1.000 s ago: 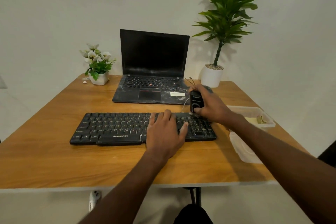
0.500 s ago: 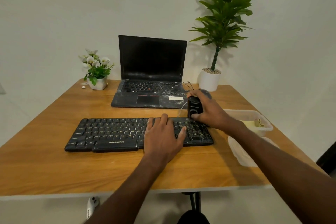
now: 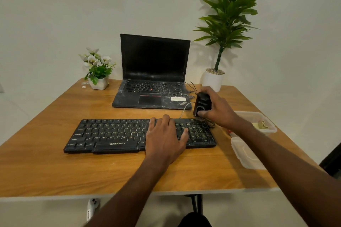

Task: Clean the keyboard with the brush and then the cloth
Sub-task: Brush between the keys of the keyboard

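Black and dusty, the keyboard (image 3: 129, 135) lies flat at the middle of the wooden table (image 3: 55, 167). The left hand (image 3: 165, 139) rests palm-down on the keyboard's right half, fingers straight and loosely spread. Just past the keyboard's far right corner, the right hand (image 3: 217, 110) grips a black brush (image 3: 202, 104) — fingers curled round its body, bristles touching the corner keys. Beyond the keyboard stands an open laptop (image 3: 153, 79).

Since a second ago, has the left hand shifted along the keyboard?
No. The left hand rests flat on the same right-of-centre keys of the keyboard; only the camera view moved.
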The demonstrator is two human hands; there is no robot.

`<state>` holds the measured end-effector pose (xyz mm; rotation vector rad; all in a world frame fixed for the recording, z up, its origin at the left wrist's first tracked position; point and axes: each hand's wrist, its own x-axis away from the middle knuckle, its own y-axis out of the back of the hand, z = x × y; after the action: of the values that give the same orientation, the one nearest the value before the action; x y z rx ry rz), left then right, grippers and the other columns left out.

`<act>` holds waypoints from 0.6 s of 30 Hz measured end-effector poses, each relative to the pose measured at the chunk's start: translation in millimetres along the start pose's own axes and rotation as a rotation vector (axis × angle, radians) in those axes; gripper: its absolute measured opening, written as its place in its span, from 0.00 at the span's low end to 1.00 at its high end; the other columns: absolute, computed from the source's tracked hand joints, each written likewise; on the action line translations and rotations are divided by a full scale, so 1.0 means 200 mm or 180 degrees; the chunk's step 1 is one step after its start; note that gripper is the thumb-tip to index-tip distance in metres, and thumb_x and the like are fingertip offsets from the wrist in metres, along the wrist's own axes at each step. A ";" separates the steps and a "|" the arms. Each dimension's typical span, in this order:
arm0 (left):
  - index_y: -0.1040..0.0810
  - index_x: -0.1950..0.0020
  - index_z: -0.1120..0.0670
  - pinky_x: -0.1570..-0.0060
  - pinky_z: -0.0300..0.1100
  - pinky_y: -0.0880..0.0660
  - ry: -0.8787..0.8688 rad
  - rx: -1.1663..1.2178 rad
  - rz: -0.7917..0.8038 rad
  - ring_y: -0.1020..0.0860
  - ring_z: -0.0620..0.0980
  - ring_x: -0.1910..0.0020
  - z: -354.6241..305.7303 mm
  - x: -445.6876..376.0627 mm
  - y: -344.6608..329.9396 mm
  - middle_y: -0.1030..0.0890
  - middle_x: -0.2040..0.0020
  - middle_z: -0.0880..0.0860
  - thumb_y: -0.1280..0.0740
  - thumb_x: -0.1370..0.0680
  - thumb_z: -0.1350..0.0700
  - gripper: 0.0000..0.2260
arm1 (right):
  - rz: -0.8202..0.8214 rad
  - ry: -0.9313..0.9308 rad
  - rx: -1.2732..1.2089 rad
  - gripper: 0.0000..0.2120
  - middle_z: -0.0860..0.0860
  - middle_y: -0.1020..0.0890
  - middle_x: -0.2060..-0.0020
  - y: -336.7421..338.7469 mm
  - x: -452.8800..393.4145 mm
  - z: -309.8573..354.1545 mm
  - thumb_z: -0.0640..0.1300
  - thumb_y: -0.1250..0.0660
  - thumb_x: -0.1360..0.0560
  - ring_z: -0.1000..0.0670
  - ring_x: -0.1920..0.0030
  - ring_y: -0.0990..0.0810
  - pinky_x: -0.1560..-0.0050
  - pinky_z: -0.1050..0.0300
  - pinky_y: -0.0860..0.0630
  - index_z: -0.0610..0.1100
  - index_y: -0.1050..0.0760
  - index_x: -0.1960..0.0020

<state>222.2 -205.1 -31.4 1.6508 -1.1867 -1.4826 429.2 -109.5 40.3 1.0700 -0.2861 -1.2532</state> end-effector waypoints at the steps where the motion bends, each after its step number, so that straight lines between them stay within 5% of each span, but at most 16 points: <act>1: 0.21 0.37 0.54 0.20 0.56 0.39 -0.0001 0.0000 -0.0004 0.23 0.52 0.38 0.00 0.00 0.00 0.23 0.40 0.51 0.50 0.16 0.33 0.29 | 0.0105 0.0042 0.0085 0.36 0.49 0.23 0.40 0.00 0.01 -0.01 0.37 0.22 0.29 0.49 0.46 0.19 0.55 0.59 0.18 0.58 0.36 0.31; 11: 0.21 0.39 0.54 0.22 0.54 0.37 -0.0040 -0.0037 -0.0013 0.23 0.51 0.40 0.00 0.00 0.00 0.23 0.41 0.50 0.49 0.15 0.34 0.28 | -0.0078 -0.0169 0.0278 0.37 0.44 0.23 0.38 -0.05 -0.02 -0.03 0.38 0.22 0.30 0.43 0.44 0.19 0.51 0.49 0.17 0.57 0.37 0.30; 18: 0.21 0.39 0.54 0.22 0.54 0.37 -0.0021 -0.0008 -0.0030 0.24 0.51 0.40 0.00 0.00 0.00 0.24 0.42 0.50 0.49 0.15 0.34 0.28 | 0.0298 -0.0257 -0.0127 0.37 0.46 0.24 0.37 0.04 -0.04 -0.03 0.36 0.21 0.31 0.44 0.42 0.20 0.55 0.58 0.19 0.54 0.35 0.30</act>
<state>222.1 -205.6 -31.1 1.6533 -1.1815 -1.4958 435.3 -99.8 46.0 0.9625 -0.3673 -1.2150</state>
